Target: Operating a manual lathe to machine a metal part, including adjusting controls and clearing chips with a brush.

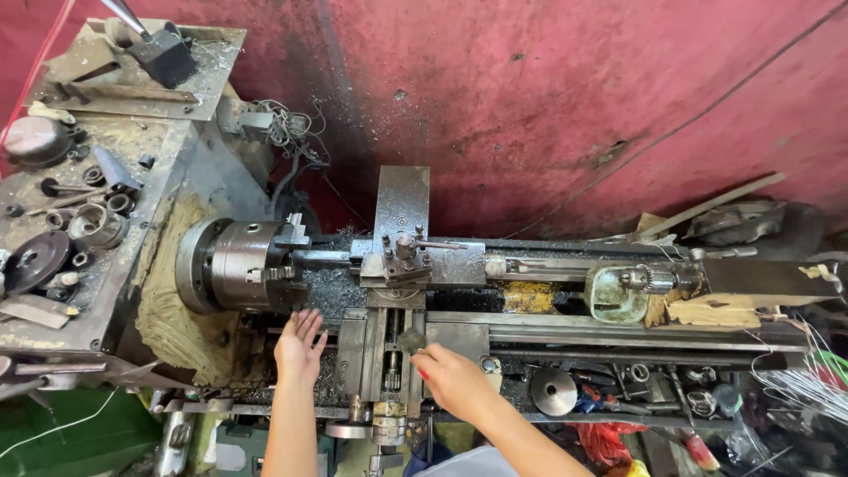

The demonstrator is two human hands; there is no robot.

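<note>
arms: we see ours bare, no sleeves | left grip (pixel 300 346): no glove, ring or watch | right grip (pixel 452 380): no glove, red-painted nail on one finger | clothing: pale fabric at near edge

No signs and no screens anywhere. One small metal label plate (pixel 403 223), grey and round-cornered, fixed on the upright grey slab behind the tool post of the lathe. Maybe a red plastic bag (pixel 609 436) down low at the right, crumpled under the lathe bed. Hard to tell more.
</note>
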